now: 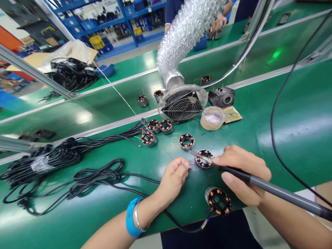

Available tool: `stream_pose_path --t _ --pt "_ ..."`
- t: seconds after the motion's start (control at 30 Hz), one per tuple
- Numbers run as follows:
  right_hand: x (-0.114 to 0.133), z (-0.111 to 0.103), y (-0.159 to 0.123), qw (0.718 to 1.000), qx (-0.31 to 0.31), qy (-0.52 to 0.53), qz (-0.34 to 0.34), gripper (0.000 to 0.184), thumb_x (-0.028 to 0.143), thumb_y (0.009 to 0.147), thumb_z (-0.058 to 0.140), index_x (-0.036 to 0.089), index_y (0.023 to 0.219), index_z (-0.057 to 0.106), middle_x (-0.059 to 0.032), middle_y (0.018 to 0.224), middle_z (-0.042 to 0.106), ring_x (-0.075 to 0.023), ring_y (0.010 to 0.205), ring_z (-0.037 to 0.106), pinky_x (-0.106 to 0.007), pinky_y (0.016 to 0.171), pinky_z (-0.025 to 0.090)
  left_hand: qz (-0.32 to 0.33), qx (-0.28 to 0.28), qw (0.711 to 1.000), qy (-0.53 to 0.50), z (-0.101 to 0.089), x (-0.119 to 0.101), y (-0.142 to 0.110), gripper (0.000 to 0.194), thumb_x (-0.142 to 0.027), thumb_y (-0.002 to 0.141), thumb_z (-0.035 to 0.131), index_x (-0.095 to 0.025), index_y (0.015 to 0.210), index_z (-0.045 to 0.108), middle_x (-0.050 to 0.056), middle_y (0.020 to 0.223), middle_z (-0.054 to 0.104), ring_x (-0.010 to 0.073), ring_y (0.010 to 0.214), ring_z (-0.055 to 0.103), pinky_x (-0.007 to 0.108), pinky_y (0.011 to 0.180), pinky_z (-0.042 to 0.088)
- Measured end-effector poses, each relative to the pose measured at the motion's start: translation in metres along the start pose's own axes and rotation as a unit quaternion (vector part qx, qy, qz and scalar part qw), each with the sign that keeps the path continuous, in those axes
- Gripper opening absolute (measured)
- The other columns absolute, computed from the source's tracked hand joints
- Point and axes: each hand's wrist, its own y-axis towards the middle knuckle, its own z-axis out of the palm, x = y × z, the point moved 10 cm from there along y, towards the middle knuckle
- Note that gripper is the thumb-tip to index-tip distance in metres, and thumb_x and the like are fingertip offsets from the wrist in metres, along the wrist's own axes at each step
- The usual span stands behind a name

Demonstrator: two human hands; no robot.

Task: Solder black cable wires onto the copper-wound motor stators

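My right hand (243, 173) grips a soldering iron (280, 193), whose tip reaches over a copper-wound stator (204, 159) lying on the green bench. Close to the tip, my left hand (175, 176) is closed in a pinch on a thin solder wire (124, 100) that slants down from the upper left. What sticks out past its fingertips is too small to make out. Another stator (186, 142) lies just beyond. Nearer to me, a stator (219, 201) with a black cable (178, 224) attached rests on its side at the bench edge.
Several stators (166, 126) and bundled black cables (59, 155) lie on the left. A fume extractor fan (183, 107) on a silver duct (178, 41) stands ahead, beside a round tub (212, 118), a sponge tray (232, 114) and an iron holder (221, 97). A co-worker's hand (218, 22) is across the line.
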Motion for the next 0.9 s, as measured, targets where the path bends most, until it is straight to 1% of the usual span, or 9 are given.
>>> stream_pose_path --t 0.1,0.2,0.27,0.37,0.57,0.63,0.73,0.83,0.9 --pt "-0.009 0.013 0.0 0.999 0.023 -0.025 0.012 0.046 0.008 0.088 0.054 0.021 0.132 0.055 -0.002 0.082 0.065 -0.011 0.066 0.06 -0.024 0.061 0.05 0.028 0.036 0.999 0.018 0.004 -0.004 -0.001 0.049 -0.061 0.08 0.061 -0.017 0.074 0.04 -0.007 0.051 0.031 0.0051 0.046 0.021 0.019 0.045 0.017" --pt "-0.012 0.031 0.001 0.998 0.061 -0.035 -0.002 0.037 0.003 0.086 0.058 0.019 0.119 0.061 -0.0017 0.09 0.069 -0.0086 0.074 0.065 -0.019 0.069 0.052 0.057 0.064 0.994 0.063 0.003 -0.002 -0.002 0.05 -0.062 0.09 0.053 -0.016 0.077 0.041 -0.004 0.058 0.035 0.0064 0.051 0.024 0.02 0.049 0.02" --pt "-0.011 0.043 0.001 0.995 0.088 -0.032 -0.022 0.028 0.002 0.085 0.06 0.017 0.109 0.062 -0.0025 0.086 0.068 -0.009 0.072 0.064 -0.019 0.066 0.051 0.072 0.08 0.989 0.097 0.002 -0.001 -0.005 0.048 -0.06 0.095 0.046 -0.015 0.08 0.043 -0.002 0.064 0.04 0.0075 0.057 0.029 0.021 0.052 0.023" --pt "-0.007 0.048 0.0 0.994 0.097 -0.033 -0.049 0.029 0.001 0.085 0.058 0.016 0.109 0.061 -0.0011 0.075 0.063 -0.0087 0.063 0.058 -0.02 0.058 0.046 0.098 0.1 0.977 0.158 0.003 -0.009 -0.011 0.045 -0.056 0.1 0.037 -0.015 0.084 0.044 -0.001 0.069 0.044 0.0091 0.062 0.035 0.022 0.058 0.027" --pt "-0.004 0.037 0.0 0.996 0.072 -0.044 -0.037 0.026 0.001 0.083 0.057 0.017 0.104 0.057 -0.0013 0.081 0.064 -0.0084 0.067 0.057 -0.02 0.062 0.046 0.176 0.047 0.891 0.415 0.009 -0.05 -0.022 0.029 -0.038 0.104 0.035 -0.015 0.09 0.048 0.002 0.084 0.05 0.0121 0.077 0.043 0.026 0.074 0.033" --pt "-0.004 0.041 -0.002 0.994 0.092 -0.05 -0.037 0.031 0.003 0.082 0.055 0.018 0.109 0.058 -0.001 0.079 0.061 -0.009 0.065 0.055 -0.021 0.061 0.045 0.173 0.056 0.896 0.406 0.01 -0.051 -0.021 0.029 -0.037 0.104 0.033 -0.016 0.089 0.046 0.001 0.083 0.05 0.012 0.076 0.043 0.026 0.073 0.033" --pt "-0.003 0.048 -0.004 0.991 0.113 -0.053 -0.047 0.034 0.003 0.082 0.054 0.018 0.112 0.058 -0.0008 0.075 0.057 -0.0096 0.064 0.053 -0.021 0.06 0.044 0.148 0.081 0.929 0.33 0.008 -0.039 -0.016 0.035 -0.044 0.104 0.032 -0.015 0.087 0.043 0.0 0.078 0.046 0.0103 0.07 0.039 0.024 0.066 0.034" --pt "0.004 0.051 -0.006 0.989 0.103 -0.07 -0.079 0.03 0.002 0.084 0.055 0.018 0.108 0.058 0.0002 0.071 0.056 -0.0086 0.06 0.051 -0.02 0.057 0.042 0.08 0.12 0.97 0.194 0.007 -0.02 -0.01 0.044 -0.057 0.098 0.04 -0.016 0.084 0.04 -0.002 0.07 0.04 0.0071 0.057 0.03 0.021 0.051 0.026" --pt "0.008 0.05 -0.006 0.989 0.081 -0.082 -0.091 0.028 0.0 0.083 0.055 0.018 0.104 0.058 -0.0009 0.074 0.06 -0.009 0.062 0.055 -0.02 0.058 0.043 0.02 0.153 0.983 0.098 0.012 -0.009 -0.007 0.049 -0.063 0.091 0.049 -0.016 0.081 0.038 -0.005 0.064 0.037 0.0047 0.048 0.024 0.02 0.044 0.018"
